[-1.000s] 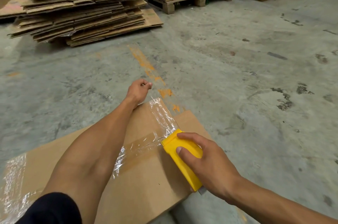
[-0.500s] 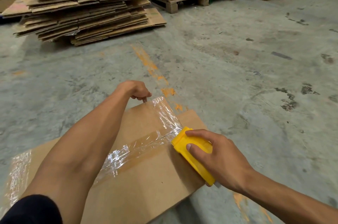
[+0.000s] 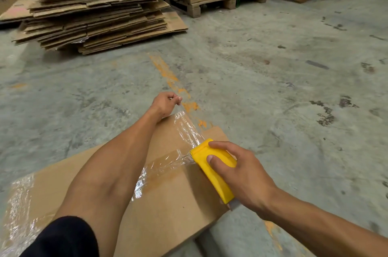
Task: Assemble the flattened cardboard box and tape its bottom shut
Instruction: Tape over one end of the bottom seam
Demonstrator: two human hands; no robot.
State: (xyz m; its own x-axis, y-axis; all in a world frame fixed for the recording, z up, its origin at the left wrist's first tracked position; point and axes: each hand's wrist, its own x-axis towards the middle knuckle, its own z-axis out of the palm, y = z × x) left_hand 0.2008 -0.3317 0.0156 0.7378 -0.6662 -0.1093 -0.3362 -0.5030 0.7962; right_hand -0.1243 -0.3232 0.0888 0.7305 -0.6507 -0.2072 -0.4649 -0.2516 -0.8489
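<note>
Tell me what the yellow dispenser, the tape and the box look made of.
Yellow dispenser: likely moulded plastic, smooth matte, uniform colour. Tape: clear glossy film, wrinkled, glinting. Box: brown cardboard, matte, probably corrugated like the flat stack behind.

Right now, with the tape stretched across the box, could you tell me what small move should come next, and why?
Probably tilt the yellow tape dispenser in the right hand to cut the clear tape. The strip already crosses the cardboard box to its far edge, where the left hand pinches near its end.
</note>
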